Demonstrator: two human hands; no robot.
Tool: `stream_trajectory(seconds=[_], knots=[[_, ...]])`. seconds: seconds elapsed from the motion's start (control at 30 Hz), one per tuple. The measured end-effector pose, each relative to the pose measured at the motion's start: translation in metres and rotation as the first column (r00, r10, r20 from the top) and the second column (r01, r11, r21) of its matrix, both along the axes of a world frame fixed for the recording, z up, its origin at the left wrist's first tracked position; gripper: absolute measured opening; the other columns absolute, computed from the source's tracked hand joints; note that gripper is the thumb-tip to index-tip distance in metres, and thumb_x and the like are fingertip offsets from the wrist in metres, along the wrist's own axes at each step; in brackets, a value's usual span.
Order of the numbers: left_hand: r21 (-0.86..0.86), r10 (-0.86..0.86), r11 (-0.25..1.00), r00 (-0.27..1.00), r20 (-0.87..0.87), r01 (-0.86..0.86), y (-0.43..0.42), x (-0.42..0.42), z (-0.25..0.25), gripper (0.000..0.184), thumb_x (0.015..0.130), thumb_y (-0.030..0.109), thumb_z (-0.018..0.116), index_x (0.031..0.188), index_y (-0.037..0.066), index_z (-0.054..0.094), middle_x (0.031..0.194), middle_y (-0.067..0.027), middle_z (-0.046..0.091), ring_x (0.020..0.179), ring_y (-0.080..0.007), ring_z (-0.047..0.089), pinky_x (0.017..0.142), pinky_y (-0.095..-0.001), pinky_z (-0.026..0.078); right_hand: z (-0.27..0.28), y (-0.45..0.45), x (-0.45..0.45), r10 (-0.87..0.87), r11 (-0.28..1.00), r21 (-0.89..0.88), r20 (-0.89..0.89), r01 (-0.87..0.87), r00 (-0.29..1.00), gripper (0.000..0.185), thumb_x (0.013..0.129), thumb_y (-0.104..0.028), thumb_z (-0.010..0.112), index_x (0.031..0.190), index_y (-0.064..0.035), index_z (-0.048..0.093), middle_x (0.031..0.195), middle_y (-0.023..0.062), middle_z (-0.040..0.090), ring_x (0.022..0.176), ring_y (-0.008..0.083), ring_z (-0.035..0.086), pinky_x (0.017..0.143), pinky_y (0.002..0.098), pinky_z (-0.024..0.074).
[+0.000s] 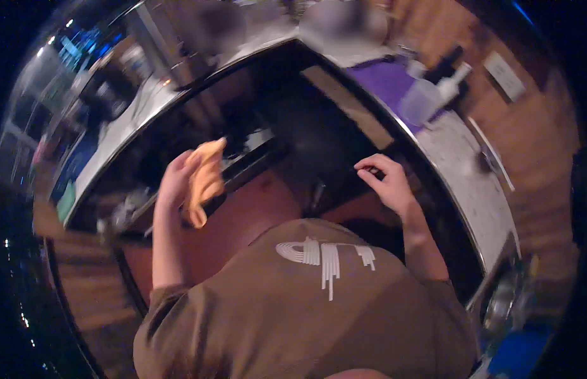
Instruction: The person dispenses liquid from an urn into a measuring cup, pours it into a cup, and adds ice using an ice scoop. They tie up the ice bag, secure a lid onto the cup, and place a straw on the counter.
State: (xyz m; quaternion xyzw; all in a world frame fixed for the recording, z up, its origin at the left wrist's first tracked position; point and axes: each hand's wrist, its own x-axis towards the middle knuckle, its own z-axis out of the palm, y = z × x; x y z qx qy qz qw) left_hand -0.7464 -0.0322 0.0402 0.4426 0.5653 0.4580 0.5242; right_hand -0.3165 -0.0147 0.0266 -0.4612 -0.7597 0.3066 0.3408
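My left hand is closed on an orange cloth, which hangs from the fingers in folds. My right hand is raised on the right, its fingers curled with thumb and index close together. Whether anything small is between those fingertips is too unclear to tell. Beneath both hands lies a dark, glossy surface, with a light brown strip near its right edge.
Pale counter runs along the right. At the upper right are a purple cloth, a translucent container and a white outlet plate. A dark appliance stands at the upper left. A blue item is at the lower right.
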Motion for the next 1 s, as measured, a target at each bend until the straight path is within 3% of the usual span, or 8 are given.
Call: stream_trajectory(seconds=[0.07,0.27,0.43,0.63,0.77,0.83,0.87,1.0], knots=[[-0.023,-0.012,1.000,1.000,-0.004,0.012,0.010,-0.001,-0.008,0.030,0.092,0.024,0.053,0.108,-0.001,0.055,0.093,-0.0047,0.061,0.083,-0.0120,0.058,0.073,-0.0256,0.048,-0.013,0.014,-0.053,0.093,0.979,-0.179,-0.059,-0.102,0.994,0.017,0.080,-0.011,0.064,0.096,-0.0030,0.064,0.094,0.0066,0.063,0.088,0.0164,0.060,0.076,0.0292,0.0483],[-0.104,-0.203,0.970,0.969,0.137,0.218,0.041,0.005,-0.016,0.037,0.090,0.025,0.056,0.117,0.000,0.051,0.104,-0.0077,0.060,0.095,-0.0158,0.058,0.084,-0.0285,0.046,-0.028,0.058,-0.194,0.309,0.948,0.105,-0.080,-0.300,0.948,0.078,0.069,-0.024,0.077,0.135,-0.0129,0.037,0.126,0.0109,0.045,0.116,0.0242,0.046,0.096,0.0334,0.0392],[0.017,-0.368,0.922,0.889,-0.273,0.387,0.066,-0.004,-0.037,0.044,0.074,0.016,0.070,0.110,0.003,0.048,0.090,-0.0058,0.057,0.092,-0.0133,0.056,0.077,-0.0274,0.046,-0.052,0.105,-0.237,0.226,0.909,-0.279,-0.294,-0.309,0.929,0.017,0.077,-0.014,0.071,0.087,-0.0019,0.064,0.075,0.0006,0.063,0.072,0.0077,0.058,0.067,0.0251,0.0473],[0.066,-0.059,0.969,0.484,-0.873,0.238,0.054,-0.040,-0.033,0.030,0.081,0.018,0.049,0.102,0.000,0.062,0.091,-0.0196,0.065,0.087,-0.0314,0.063,0.076,-0.0404,0.048,-0.071,0.125,-0.248,0.253,0.964,-0.062,-0.090,-0.259,0.963,0.024,0.074,-0.021,0.072,0.091,-0.0049,0.065,0.087,0.0119,0.060,0.079,0.0208,0.060,0.073,0.0321,0.0482],[-0.014,-0.036,0.999,0.775,-0.631,0.036,0.032,-0.095,-0.061,0.032,0.082,0.018,0.049,0.106,0.000,0.061,0.095,-0.0155,0.066,0.089,-0.0286,0.063,0.079,-0.0377,0.049,-0.046,0.115,-0.252,0.343,0.928,0.137,0.046,-0.346,0.938,0.033,0.072,-0.022,0.070,0.102,-0.0082,0.062,0.093,0.0126,0.057,0.091,0.0296,0.057,0.085,0.0368,0.0459],[-0.038,0.055,0.998,0.997,0.060,-0.053,0.002,-0.106,-0.033,0.036,0.083,0.020,0.047,0.112,0.000,0.056,0.104,-0.0157,0.063,0.092,-0.0304,0.062,0.084,-0.0405,0.049,-0.009,0.110,-0.231,0.355,0.920,0.126,0.130,-0.371,0.926,0.031,0.073,-0.021,0.069,0.100,-0.0077,0.063,0.094,0.0125,0.058,0.091,0.0291,0.057,0.085,0.0358,0.0460],[-0.039,0.150,0.985,0.735,0.662,-0.166,-0.013,-0.111,-0.024,0.037,0.085,0.021,0.046,0.113,-0.002,0.054,0.108,-0.0177,0.060,0.095,-0.0319,0.061,0.086,-0.0434,0.049,0.017,0.106,-0.217,0.359,0.917,0.117,0.170,-0.380,0.918,0.029,0.074,-0.021,0.069,0.099,-0.0074,0.063,0.094,0.0124,0.058,0.091,0.0289,0.057,0.085,0.0353,0.0461],[0.217,0.484,0.522,0.496,0.721,-0.825,-0.079,-0.196,0.004,0.026,0.090,0.026,0.048,0.096,0.002,0.056,0.091,-0.0114,0.062,0.083,-0.0276,0.063,0.075,-0.0455,0.054,0.117,0.092,-0.144,0.209,0.977,0.021,0.090,-0.211,0.974,0.025,0.077,-0.019,0.066,0.097,-0.0053,0.064,0.097,0.0079,0.062,0.092,0.0180,0.058,0.081,0.0302,0.0464]])
